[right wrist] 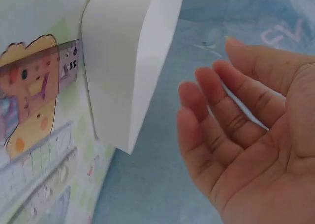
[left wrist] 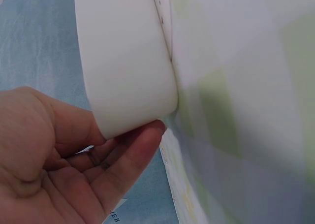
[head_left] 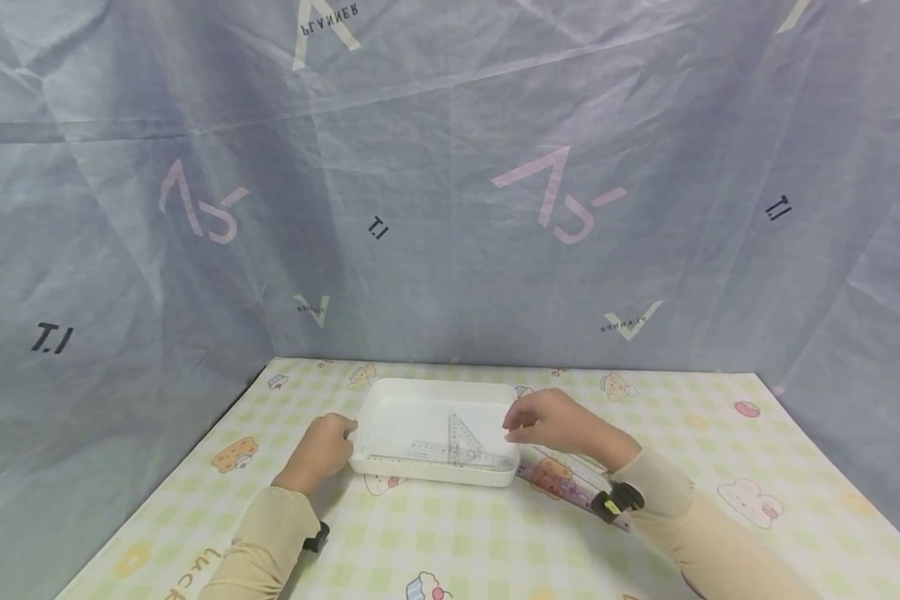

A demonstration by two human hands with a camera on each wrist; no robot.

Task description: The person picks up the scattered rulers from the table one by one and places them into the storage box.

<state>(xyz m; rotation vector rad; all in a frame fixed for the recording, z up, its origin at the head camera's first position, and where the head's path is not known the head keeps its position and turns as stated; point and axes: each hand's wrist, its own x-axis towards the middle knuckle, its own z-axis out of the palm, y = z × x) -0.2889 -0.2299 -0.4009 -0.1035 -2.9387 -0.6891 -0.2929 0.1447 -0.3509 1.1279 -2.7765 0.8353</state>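
A shallow white tray [head_left: 437,477] stands on the tablecloth. Inside it lie a clear set square [head_left: 454,437] and clear rulers [head_left: 429,451], which overlap towards its front right. My left hand [head_left: 319,450] pinches the tray's left end; in the left wrist view the thumb is at the rim and fingers touch the outer wall [left wrist: 128,66]. My right hand [head_left: 558,423] is at the right end. The right wrist view shows that hand [right wrist: 246,135] with loosely bent fingers, apart from the tray [right wrist: 113,61] and holding nothing.
Outside the tray, a purple patterned ruler [head_left: 570,490] and clear ruler-like strips [right wrist: 42,150] lie on the cloth, partly below my right forearm. A checked tablecloth [head_left: 390,542] covers the table. Grey-blue fabric [head_left: 450,275] hangs behind and at both sides.
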